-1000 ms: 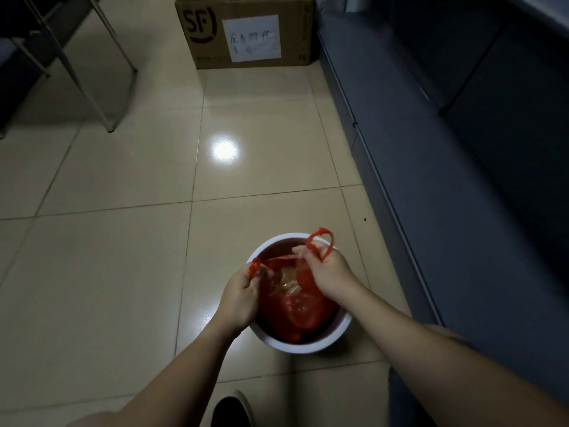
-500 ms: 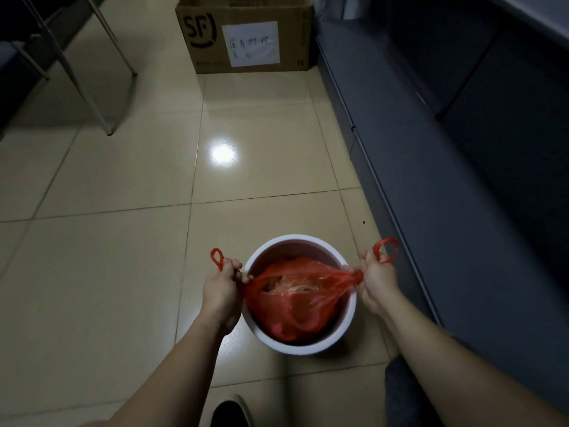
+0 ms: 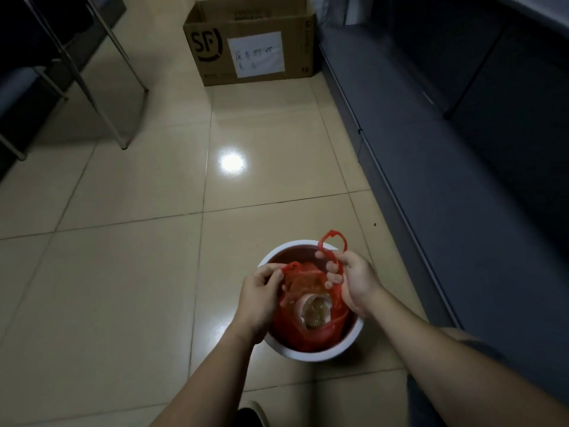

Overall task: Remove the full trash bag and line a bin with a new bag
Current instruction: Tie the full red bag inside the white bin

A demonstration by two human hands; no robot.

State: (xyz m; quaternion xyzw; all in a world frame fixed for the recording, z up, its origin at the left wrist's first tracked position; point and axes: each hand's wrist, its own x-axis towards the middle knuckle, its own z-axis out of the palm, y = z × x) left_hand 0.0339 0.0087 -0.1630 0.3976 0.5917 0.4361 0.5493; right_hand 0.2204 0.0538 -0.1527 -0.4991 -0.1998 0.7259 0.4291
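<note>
A: What takes up the most room?

B: The tiled floor [image 3: 123, 272], pale and glossy, with a bright lamp glare in the middle of it. Along the right runs a dark grey cabinet [image 3: 446, 180] that hems the bin in on that side.

A: And farther off?

B: A cardboard box [image 3: 251, 47] stands at the far end of the floor, its top flaps open, with "SF" printed on the front and a white label [image 3: 260, 53] with handwriting I cannot read. At the upper left are the thin metal legs [image 3: 101, 75] of some dark furniture, well apart from the bin.

A: Where is the bin?

B: The white bin [image 3: 311, 354] sits on the floor near the cabinet, close to the person's feet. A dark shoe [image 3: 249, 416] shows at the bottom edge, near it.

A: And the bag?

B: The red bag [image 3: 308, 331] is inside the bin, full; through its gathered mouth a pale round container shows. Both arms reach in from below and cover part of the rim.

A: The hands?

B: The left hand [image 3: 258, 294] pinches one red handle [image 3: 291, 267] between thumb and fingers, over the bin's left rim. The right hand [image 3: 354, 285] has its fingers curled round the other handle, whose loop [image 3: 332, 245] sticks up above the far rim. The two hands are close together over the bin but not touching.
</note>
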